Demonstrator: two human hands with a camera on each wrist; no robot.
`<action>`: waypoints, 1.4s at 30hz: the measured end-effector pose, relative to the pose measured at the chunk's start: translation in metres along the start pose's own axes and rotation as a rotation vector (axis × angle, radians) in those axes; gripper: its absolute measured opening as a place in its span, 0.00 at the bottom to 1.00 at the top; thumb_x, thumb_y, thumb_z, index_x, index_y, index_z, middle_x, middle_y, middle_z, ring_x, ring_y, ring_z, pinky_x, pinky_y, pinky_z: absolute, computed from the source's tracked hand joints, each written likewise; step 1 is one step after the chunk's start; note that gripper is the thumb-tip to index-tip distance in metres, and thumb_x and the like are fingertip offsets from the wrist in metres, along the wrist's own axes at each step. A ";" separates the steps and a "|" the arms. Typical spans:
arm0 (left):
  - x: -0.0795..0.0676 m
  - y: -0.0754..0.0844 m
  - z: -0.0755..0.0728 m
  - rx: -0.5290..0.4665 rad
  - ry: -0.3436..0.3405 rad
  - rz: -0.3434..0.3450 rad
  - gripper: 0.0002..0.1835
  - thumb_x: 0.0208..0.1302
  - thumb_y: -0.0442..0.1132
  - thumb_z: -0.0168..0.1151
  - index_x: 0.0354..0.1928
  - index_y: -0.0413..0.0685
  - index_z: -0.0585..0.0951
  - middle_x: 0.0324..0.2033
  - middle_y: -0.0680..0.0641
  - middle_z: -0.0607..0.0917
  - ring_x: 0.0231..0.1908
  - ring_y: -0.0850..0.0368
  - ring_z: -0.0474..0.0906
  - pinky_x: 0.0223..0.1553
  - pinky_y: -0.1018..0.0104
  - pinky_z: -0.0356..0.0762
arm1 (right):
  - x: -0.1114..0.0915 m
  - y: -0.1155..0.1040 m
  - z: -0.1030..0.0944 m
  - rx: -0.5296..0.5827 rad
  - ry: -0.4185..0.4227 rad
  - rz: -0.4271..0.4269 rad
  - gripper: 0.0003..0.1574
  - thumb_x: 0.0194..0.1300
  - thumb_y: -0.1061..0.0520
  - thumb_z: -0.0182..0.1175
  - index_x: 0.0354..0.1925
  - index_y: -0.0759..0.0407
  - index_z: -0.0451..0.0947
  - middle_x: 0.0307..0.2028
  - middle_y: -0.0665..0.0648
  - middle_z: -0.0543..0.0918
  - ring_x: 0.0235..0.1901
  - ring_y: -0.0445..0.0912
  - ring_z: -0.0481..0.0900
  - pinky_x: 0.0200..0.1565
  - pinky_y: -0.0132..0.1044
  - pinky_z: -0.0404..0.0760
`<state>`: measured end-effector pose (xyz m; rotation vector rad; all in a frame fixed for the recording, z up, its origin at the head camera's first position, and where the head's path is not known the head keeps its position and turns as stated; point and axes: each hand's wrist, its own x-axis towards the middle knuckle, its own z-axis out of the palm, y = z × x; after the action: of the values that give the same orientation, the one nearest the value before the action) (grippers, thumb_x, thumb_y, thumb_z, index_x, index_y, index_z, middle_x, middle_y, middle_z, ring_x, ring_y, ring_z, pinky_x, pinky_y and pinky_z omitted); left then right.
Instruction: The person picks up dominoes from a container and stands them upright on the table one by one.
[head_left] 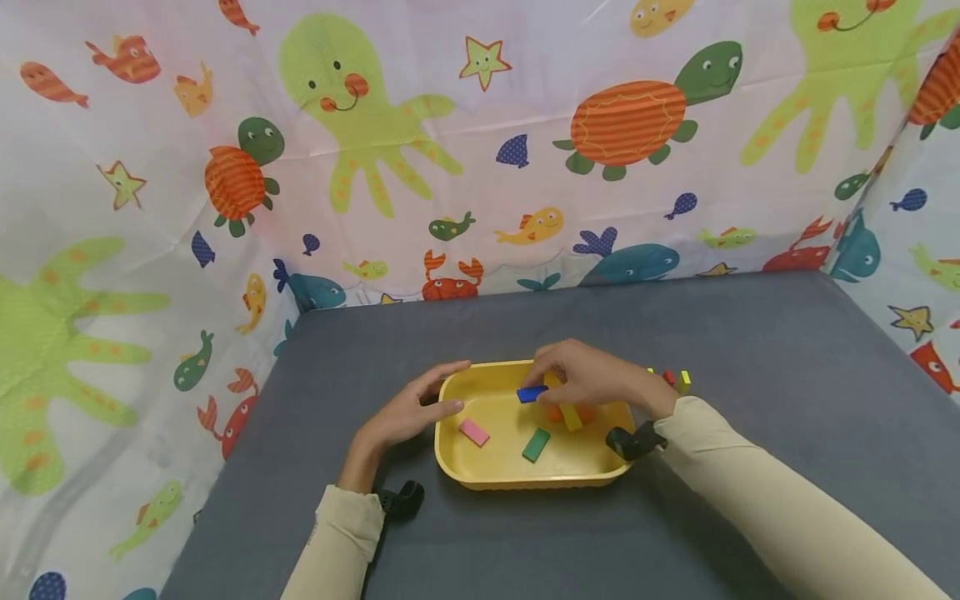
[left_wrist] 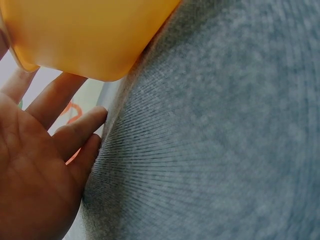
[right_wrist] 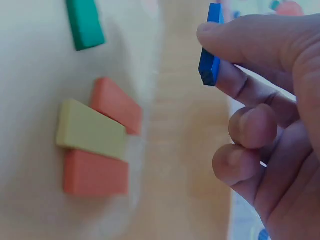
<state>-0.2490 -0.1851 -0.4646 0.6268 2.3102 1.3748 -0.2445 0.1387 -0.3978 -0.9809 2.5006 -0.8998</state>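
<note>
A yellow plastic tray [head_left: 480, 475] rests on the grey table in front of me. At its left end my left hand [head_left: 405, 414] holds the rim, thumb over the inside and fingers along the outer side. My right hand [head_left: 588, 372] is over the tray's right half and pinches a small blue block [right_wrist: 210, 47] between thumb and forefinger; the other fingers curl loosely. Below it in the tray, a yellow block [right_wrist: 92, 125] overlaps two orange blocks [right_wrist: 95, 172]. A pink block [head_left: 474, 432] lies near the left end, and a green block [head_left: 536, 445] near the front middle.
Beyond the right wrist, a red block [head_left: 669, 377] and a yellow block [head_left: 684, 382] stand on the table [head_left: 787, 375], with another yellow piece partly hidden by the forearm. A curtain [head_left: 480, 183] printed with sea animals encloses the back and sides.
</note>
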 end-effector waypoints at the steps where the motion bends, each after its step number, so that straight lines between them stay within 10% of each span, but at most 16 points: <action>1: 0.000 0.000 0.000 0.002 0.000 0.003 0.33 0.72 0.45 0.63 0.76 0.68 0.65 0.68 0.51 0.75 0.59 0.52 0.76 0.64 0.51 0.76 | -0.005 0.000 -0.004 0.019 0.017 0.009 0.14 0.63 0.56 0.72 0.48 0.45 0.89 0.38 0.45 0.84 0.32 0.45 0.74 0.33 0.33 0.74; 11: -0.001 0.003 0.001 0.009 0.004 -0.004 0.33 0.71 0.46 0.63 0.75 0.69 0.65 0.70 0.52 0.73 0.61 0.50 0.75 0.67 0.46 0.73 | -0.052 0.013 -0.025 0.128 0.183 0.041 0.15 0.62 0.55 0.73 0.49 0.45 0.89 0.37 0.49 0.83 0.23 0.46 0.68 0.25 0.31 0.66; 22: -0.001 0.003 0.001 0.012 0.009 -0.011 0.33 0.71 0.45 0.64 0.75 0.72 0.66 0.70 0.53 0.73 0.61 0.50 0.75 0.66 0.46 0.73 | -0.113 0.045 -0.027 0.211 0.438 0.108 0.16 0.66 0.54 0.70 0.52 0.49 0.86 0.38 0.53 0.81 0.23 0.49 0.76 0.24 0.36 0.78; 31: 0.000 -0.001 0.003 -0.006 0.013 -0.032 0.32 0.71 0.46 0.64 0.73 0.76 0.67 0.68 0.55 0.74 0.61 0.51 0.75 0.67 0.47 0.74 | -0.151 0.069 -0.013 0.240 0.699 0.217 0.18 0.67 0.54 0.69 0.54 0.54 0.85 0.39 0.43 0.82 0.29 0.46 0.72 0.26 0.36 0.70; 42: 0.001 0.000 0.003 -0.004 0.016 -0.024 0.32 0.71 0.46 0.64 0.73 0.77 0.67 0.70 0.56 0.72 0.62 0.50 0.75 0.67 0.46 0.73 | -0.174 0.101 0.004 0.300 0.785 0.284 0.22 0.70 0.55 0.65 0.59 0.61 0.79 0.42 0.31 0.82 0.25 0.43 0.78 0.26 0.34 0.74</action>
<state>-0.2477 -0.1825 -0.4664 0.5871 2.3193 1.3785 -0.1681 0.3149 -0.4576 -0.1603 2.8463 -1.7418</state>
